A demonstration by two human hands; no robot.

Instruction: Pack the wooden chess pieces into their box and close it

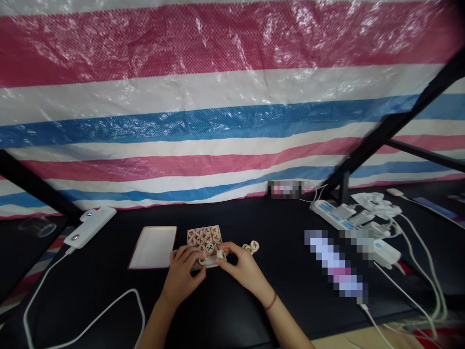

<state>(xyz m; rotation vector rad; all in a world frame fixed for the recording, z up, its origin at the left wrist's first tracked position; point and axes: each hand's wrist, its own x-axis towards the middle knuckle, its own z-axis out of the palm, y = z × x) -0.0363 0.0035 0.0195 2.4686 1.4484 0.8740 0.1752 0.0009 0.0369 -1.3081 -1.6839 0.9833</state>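
One left hand (180, 276), one right hand (243, 266)

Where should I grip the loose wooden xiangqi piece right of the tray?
Pinch the loose wooden xiangqi piece by its rim, coming from the right, away from the tray. It's a flat disc, and the neighbouring piece crowds its left edge, leaving the right edge open.

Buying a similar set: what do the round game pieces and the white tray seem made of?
The round Chinese chess pieces look like pale wood, though grain is too small to confirm. The white tray looks like smooth plastic or coated card, given its sheen.
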